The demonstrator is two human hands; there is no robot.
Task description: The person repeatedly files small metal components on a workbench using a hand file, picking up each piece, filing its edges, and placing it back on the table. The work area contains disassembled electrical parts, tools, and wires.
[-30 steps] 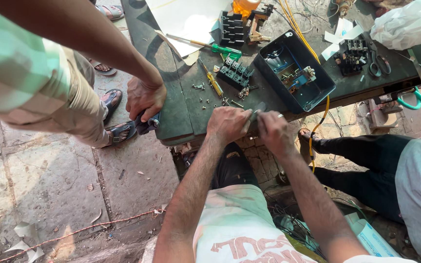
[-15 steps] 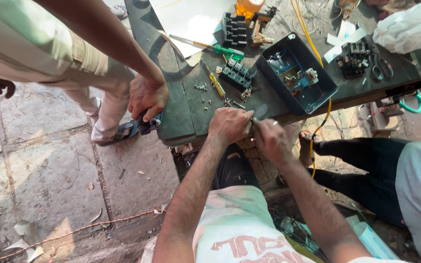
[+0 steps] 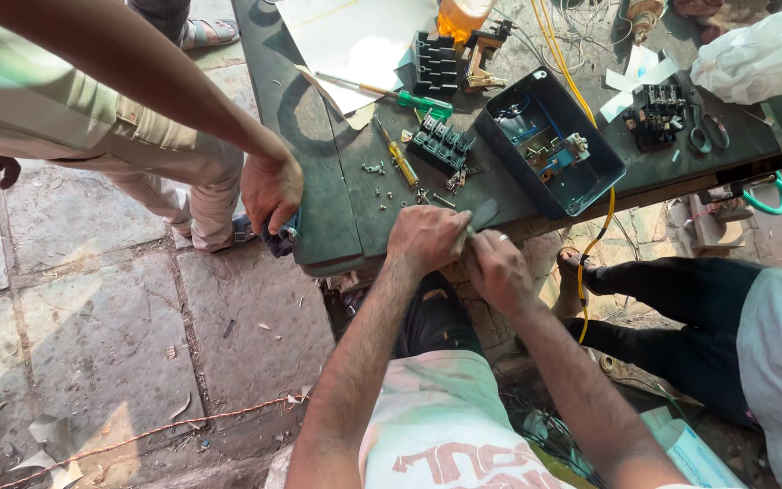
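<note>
Two hands, left hand (image 3: 427, 237) and right hand (image 3: 497, 268), are clenched, fingers grasping a thin flat grey metal strip (image 3: 480, 217) at the dark scuffed bench (image 3: 319, 172) edge.

Bystander's hand (image 3: 271, 190) still on the table (image 3: 319, 163) edge, their leg now nearer.

Street-side electrical repair bench (image 3: 319, 181)
</note>
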